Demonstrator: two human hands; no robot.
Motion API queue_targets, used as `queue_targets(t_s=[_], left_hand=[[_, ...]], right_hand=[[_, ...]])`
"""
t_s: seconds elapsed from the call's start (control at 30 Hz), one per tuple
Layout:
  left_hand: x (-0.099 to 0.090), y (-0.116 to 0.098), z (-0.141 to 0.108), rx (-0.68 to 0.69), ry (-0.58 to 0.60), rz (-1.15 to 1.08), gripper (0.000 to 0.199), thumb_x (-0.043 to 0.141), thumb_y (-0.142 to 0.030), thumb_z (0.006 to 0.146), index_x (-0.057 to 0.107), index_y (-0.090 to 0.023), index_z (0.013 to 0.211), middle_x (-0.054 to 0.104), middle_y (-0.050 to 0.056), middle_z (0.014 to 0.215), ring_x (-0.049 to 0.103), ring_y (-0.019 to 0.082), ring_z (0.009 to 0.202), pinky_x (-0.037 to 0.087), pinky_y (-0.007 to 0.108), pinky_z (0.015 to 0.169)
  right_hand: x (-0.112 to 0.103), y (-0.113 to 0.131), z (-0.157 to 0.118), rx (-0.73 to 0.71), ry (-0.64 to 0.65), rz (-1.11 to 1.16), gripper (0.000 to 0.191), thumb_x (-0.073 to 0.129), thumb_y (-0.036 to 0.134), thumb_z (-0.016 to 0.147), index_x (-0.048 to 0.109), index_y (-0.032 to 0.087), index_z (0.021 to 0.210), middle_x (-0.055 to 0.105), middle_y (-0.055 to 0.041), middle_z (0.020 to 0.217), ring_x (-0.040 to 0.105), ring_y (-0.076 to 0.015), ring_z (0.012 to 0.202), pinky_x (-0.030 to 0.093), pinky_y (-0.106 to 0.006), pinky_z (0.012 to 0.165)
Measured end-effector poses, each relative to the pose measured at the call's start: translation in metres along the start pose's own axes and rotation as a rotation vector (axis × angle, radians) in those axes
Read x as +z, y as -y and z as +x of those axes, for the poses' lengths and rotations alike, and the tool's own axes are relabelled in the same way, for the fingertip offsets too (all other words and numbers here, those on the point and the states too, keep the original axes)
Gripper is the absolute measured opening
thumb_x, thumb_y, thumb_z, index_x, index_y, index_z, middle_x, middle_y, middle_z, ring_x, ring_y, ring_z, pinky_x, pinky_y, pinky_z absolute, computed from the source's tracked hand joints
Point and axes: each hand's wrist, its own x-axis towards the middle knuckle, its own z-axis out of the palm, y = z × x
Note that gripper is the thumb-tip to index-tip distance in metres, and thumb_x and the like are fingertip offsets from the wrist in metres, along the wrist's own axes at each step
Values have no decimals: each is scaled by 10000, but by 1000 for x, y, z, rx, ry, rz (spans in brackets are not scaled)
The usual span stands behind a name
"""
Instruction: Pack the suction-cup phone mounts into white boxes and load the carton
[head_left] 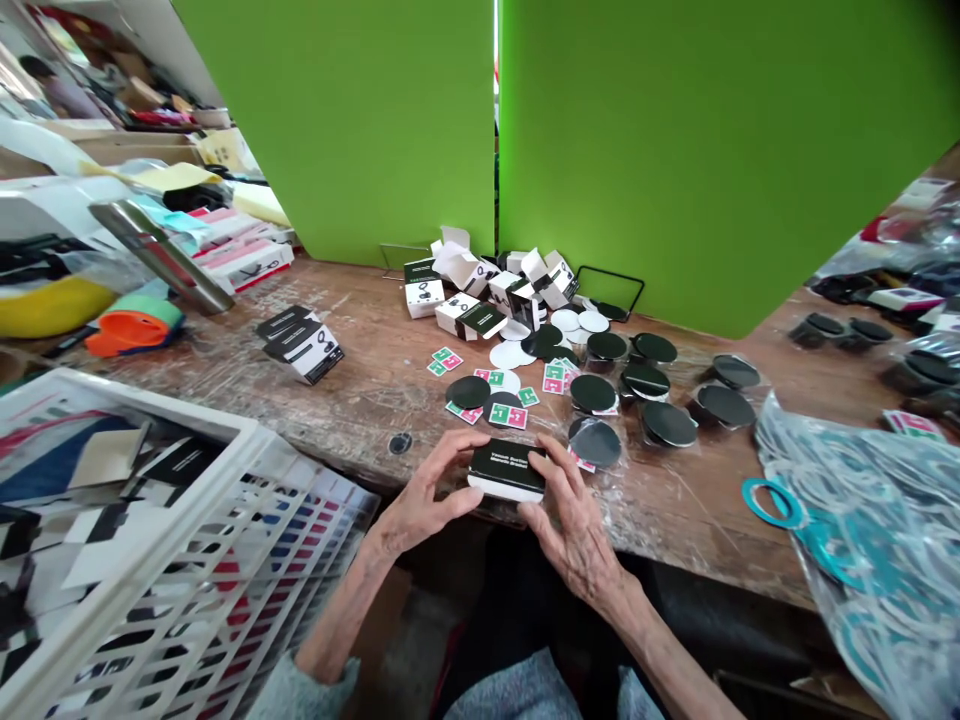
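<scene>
Both hands [504, 507] half-curled, holding small box [507, 470] between.

Head-worn camera looks forward and down (edges seem stretched).

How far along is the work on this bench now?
Probably finished: basket boxes, contents hidden. In hand: one printed box, between left hand and right hand. Apparently left: open boxes by the green panels and dark round pieces on the bench.

Green upright panels [337, 130], worn wooden table [367, 330], silver tube [161, 255], orange-and-green bundle [135, 328]
</scene>
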Motion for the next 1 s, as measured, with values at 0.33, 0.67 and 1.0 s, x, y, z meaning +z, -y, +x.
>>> queue_targets(t_s=[0.33, 0.67, 1.0], left_hand=[[-1, -6, 2, 211, -95, 443, 293, 557, -175, 900, 617, -261, 1174, 537, 64, 1324, 521, 195, 1229, 430, 373, 1068], [12, 9, -8, 448, -161, 634, 446, 551, -101, 886, 534, -247, 1307, 421, 106, 1455, 516, 224, 1259, 500, 374, 1029], [-76, 17, -16, 196, -745, 913, 225, 605, -287, 867, 649, -226, 1079, 552, 94, 1157, 579, 247, 1056, 476, 454, 983]], right_hand=[[-6, 3, 12, -214, -47, -326, 351, 467, 130, 946, 487, 167, 1295, 564, -163, 1230, 450, -273, 1309, 473, -520, 1031], [2, -2, -6, -185, 45, -392, 668, 352, -37, 880, 262, 213, 1493, 368, -192, 1479, 278, -307, 1416, 414, -554, 1070], [15, 21, 33, -262, 72, -478, 412, 509, 119, 870, 533, 139, 1281, 608, -160, 1220, 568, -286, 1152, 510, -453, 965]])
